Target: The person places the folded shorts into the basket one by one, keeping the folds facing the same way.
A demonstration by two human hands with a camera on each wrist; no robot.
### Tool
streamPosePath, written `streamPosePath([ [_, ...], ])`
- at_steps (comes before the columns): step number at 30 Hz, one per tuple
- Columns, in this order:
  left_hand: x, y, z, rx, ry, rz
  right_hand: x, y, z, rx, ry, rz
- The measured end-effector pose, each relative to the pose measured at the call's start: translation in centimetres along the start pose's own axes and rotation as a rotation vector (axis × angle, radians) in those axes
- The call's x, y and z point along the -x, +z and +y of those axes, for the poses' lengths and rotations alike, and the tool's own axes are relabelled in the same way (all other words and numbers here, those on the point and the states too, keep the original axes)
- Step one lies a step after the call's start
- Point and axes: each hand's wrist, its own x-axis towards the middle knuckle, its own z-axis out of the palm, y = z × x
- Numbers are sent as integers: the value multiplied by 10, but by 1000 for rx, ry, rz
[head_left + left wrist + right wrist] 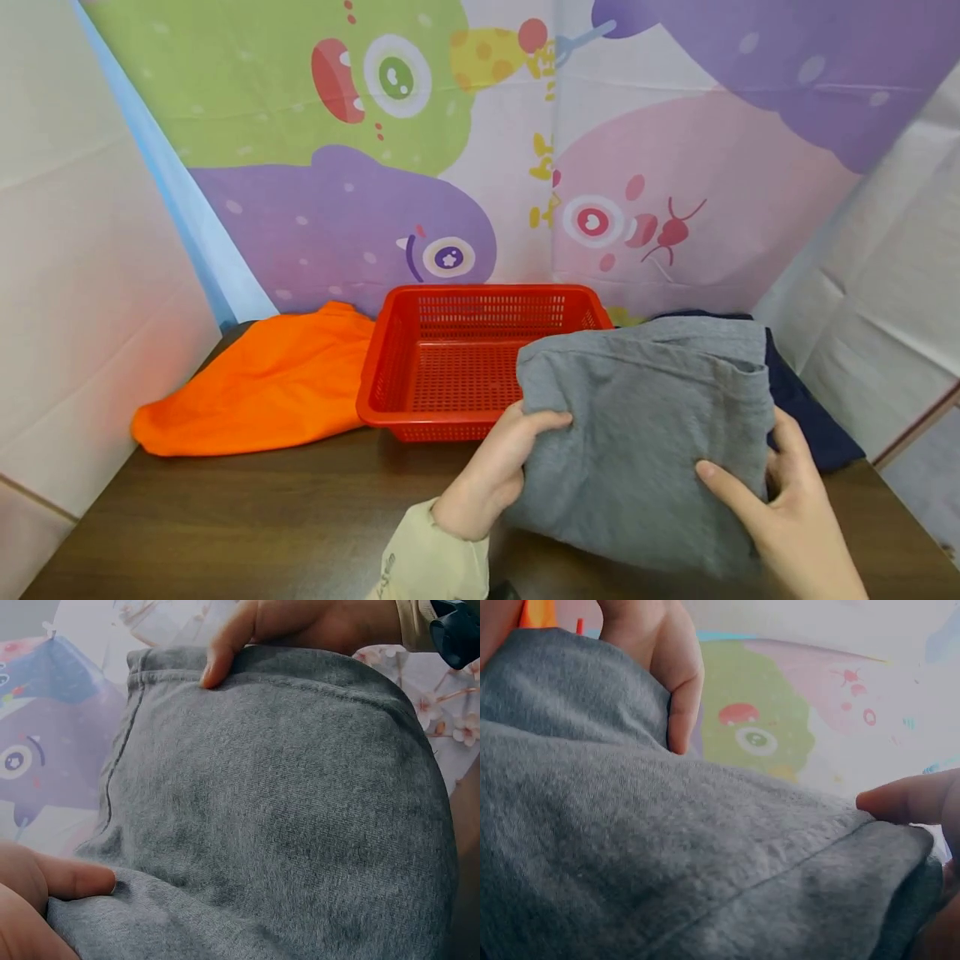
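A folded grey cloth garment (637,450) is held up over the near right part of the table. My left hand (498,471) grips its left edge, thumb lying on the front face. At the right edge my right hand (795,508) pinches it, thumb in front and the other fingers behind. A stitched seam runs along the garment (277,795) near the right hand (300,626) in the left wrist view. The right wrist view shows both hands on the grey fabric (630,825); fingers behind the cloth are hidden.
A red plastic basket (371,408) stands at the back middle, partly covered by the grey garment. Orange cloth (262,383) lies left of it. Dark navy cloth (810,417) lies at the right, behind the garment. A cartoon-printed curtain (510,208) hangs behind the brown table (262,517).
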Motion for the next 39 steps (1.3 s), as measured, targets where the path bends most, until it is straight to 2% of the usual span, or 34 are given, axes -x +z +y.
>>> streamPosePath([
  [7, 0, -4, 4, 38, 19, -4, -2, 4, -9, 10, 41, -24],
  [15, 2, -10, 11, 76, 54, -19, -8, 12, -14, -63, 5, -20],
  [19, 2, -14, 14, 91, 79, -16, -12, 15, -15, -51, -32, -31],
  [24, 3, -16, 18, 90, 113, -4, -18, 18, -16, -109, -22, -49],
  [26, 3, -17, 20, 80, 125, 5, -20, 19, -16, -70, -32, -43],
  [31, 7, -20, 24, 51, 155, 43, -27, 17, -15, 119, -77, -16],
  [39, 12, -27, 32, 55, 172, 45, -38, 21, -12, 77, -36, -43],
])
